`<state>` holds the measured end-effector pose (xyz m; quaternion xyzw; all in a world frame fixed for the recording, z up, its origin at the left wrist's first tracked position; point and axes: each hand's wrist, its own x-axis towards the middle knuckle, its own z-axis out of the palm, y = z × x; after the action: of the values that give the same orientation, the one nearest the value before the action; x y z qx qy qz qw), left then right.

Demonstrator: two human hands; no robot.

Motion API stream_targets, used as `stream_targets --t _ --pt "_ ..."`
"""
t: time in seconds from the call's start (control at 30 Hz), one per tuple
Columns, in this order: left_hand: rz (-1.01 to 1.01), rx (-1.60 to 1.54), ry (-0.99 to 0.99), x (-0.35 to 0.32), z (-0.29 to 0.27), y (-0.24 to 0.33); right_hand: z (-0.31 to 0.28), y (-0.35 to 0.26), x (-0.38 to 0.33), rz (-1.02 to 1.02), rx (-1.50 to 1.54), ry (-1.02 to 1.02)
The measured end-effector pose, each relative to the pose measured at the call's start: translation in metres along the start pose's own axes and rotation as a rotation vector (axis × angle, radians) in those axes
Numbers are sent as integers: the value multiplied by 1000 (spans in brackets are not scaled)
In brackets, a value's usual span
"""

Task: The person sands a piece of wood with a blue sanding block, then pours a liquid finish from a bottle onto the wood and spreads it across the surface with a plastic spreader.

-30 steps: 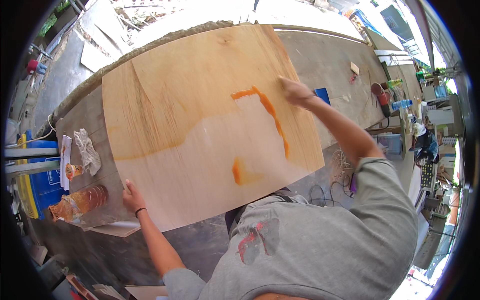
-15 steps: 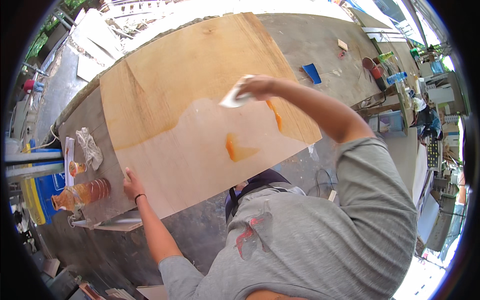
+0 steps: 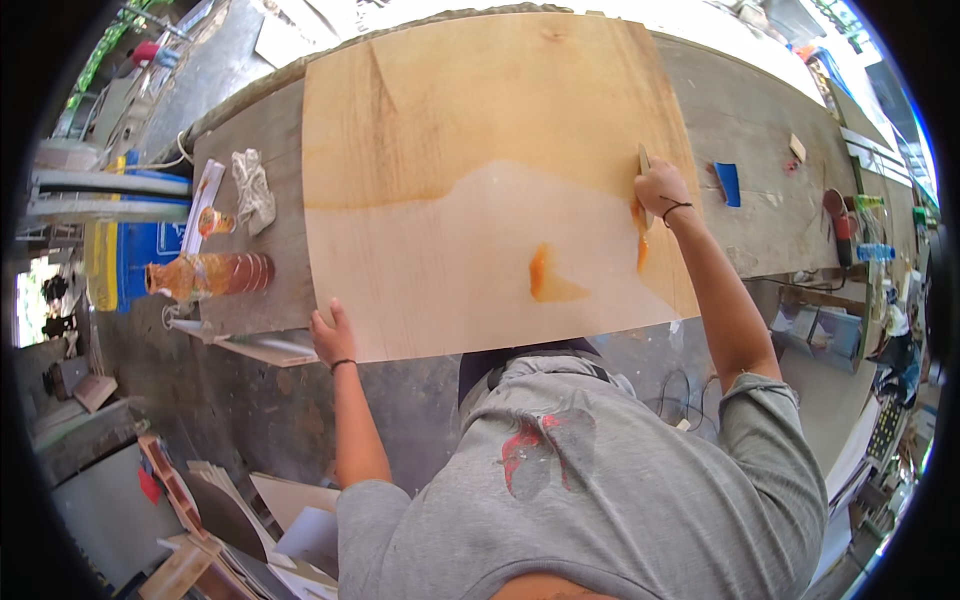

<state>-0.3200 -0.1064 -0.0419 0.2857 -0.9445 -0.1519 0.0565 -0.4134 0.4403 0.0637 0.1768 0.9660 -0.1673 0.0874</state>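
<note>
A large thin plywood sheet (image 3: 420, 265) lies across a work table. Its far part is coated in an amber tint, and the near part is paler. Orange liquid (image 3: 541, 272) sits in a small pool near the middle, and an orange streak (image 3: 641, 252) runs near the right edge. My right hand (image 3: 663, 190) is closed on a thin, flat, pale spreader (image 3: 643, 160), tilted up on edge over the top of that streak. At the near left corner, my left hand (image 3: 333, 335) grips the sheet's edge.
Left of the sheet are a crumpled white rag (image 3: 254, 190), a small cup (image 3: 214, 222) and an amber-stained bottle (image 3: 215, 274) on its side. On the right lie a blue scrap (image 3: 727, 185), a pale block (image 3: 797, 148) and a red-and-black tool (image 3: 838, 225).
My right hand has carried the spreader right, from the sheet's middle to the streak near its right edge, turning it on edge. My left hand stays at the corner. The whole view has shifted.
</note>
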Motion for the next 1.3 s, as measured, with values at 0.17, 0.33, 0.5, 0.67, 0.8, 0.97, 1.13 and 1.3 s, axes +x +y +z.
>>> stream_targets --t 0.17,0.33,0.5,0.67,0.8,0.97,1.13,1.3 --pt "-119 -161 -70 -36 -18 -29 30 -71 16 -47 -31 -16" --pt "-147 -493 -168 -42 -26 -31 62 -164 16 -143 -26 -39" --pt "-31 -700 -258 -34 -13 -47 111 -261 17 -308 -22 -7" --pt "-50 -906 -504 -23 1 -70 119 -324 -40 -747 -270 -201" --pt "-62 -930 -681 -22 -22 -68 111 -203 -24 -846 -139 -262" --pt "-36 -1016 -830 -12 -20 -75 39 -78 -71 -196 -40 -249" --pt "-65 -1030 -879 -9 -28 -70 87 -124 -56 72 -180 -34" --pt "-54 -1070 -920 -9 -25 -79 128 -292 -37 -73 -54 50"
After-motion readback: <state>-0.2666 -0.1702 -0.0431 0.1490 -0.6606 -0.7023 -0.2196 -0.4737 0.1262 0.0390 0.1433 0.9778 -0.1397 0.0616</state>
